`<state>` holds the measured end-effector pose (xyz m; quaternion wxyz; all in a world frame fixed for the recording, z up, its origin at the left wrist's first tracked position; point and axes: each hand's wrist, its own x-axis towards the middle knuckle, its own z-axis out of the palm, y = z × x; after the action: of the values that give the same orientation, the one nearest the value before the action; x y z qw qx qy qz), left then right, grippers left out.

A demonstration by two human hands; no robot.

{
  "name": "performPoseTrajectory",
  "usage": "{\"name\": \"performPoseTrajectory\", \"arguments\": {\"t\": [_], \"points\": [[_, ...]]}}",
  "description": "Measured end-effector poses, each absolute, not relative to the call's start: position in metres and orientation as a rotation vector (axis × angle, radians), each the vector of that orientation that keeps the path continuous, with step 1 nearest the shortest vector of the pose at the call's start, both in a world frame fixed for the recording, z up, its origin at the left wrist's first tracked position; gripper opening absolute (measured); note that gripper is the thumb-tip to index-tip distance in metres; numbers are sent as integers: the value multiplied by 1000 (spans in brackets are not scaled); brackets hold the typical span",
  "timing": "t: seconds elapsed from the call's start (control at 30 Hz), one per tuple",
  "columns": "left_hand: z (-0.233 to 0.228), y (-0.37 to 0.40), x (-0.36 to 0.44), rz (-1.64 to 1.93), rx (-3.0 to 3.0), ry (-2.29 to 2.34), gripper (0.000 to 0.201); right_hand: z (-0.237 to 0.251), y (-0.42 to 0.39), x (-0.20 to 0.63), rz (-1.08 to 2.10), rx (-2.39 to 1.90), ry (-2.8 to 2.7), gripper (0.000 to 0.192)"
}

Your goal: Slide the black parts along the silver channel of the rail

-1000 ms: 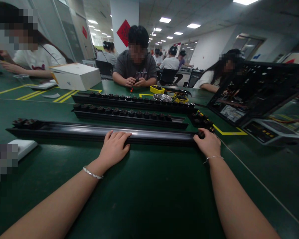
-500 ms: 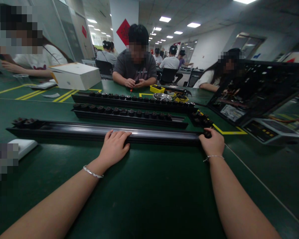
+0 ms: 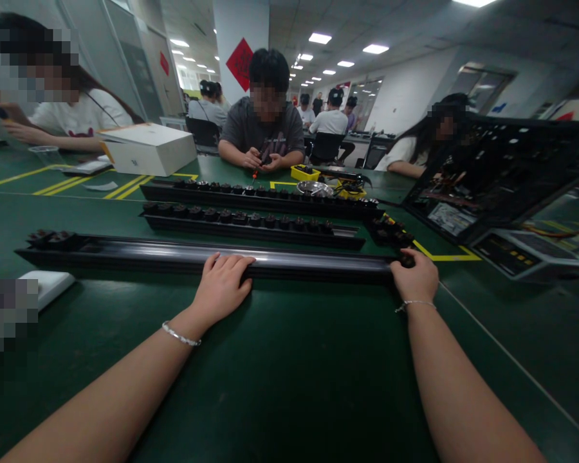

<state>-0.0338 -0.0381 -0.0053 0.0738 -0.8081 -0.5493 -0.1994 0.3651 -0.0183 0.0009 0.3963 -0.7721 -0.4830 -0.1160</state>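
Note:
A long black rail (image 3: 309, 260) with an open, shiny channel lies across the table before me. My left hand (image 3: 224, 286) rests over its near edge at mid-length, fingers curled onto the channel and thumb on the near side. At the right end, my right hand (image 3: 416, 275) closes round a small black round part (image 3: 408, 260), mostly hidden by the fingers and thumb. Several black modules with prongs (image 3: 53, 238) sit in the rail's left end. Behind it lie a shorter black rail (image 3: 251, 225) and a longer one (image 3: 270, 196), both lined with similar modules.
Loose black modules (image 3: 390, 230) lie past the rail's right end. An open computer case (image 3: 468, 180) and a power supply box (image 3: 525, 254) stand right. A white box (image 3: 149, 149), yellow tray (image 3: 304, 172) and metal dish (image 3: 314, 188) are farther back. Co-workers sit around the table.
My right hand and the black part have shifted very slightly right. My left hand stays on the rail. The person at the left has moved their head and hands a little.

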Motion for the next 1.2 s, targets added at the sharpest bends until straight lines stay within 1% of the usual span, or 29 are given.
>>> {"name": "performPoseTrajectory", "arguments": {"t": [0.23, 0.43, 0.73, 1.2], "points": [[-4, -39, -33, -607, -2437, -1653, 38, 0, -17, 371, -271, -1948, -1107, 41], [-5, -38, -34, -620, -2441, -1646, 37, 2, -19, 372, -172, -1989, -912, 41], [-5, -38, -34, -619, -2439, -1646, 37, 4, -20, 372, -123, -2050, -833, 45], [-5, -38, -33, -605, -2424, -1650, 36, 4, -20, 377, -139, -2056, -775, 40]]}}
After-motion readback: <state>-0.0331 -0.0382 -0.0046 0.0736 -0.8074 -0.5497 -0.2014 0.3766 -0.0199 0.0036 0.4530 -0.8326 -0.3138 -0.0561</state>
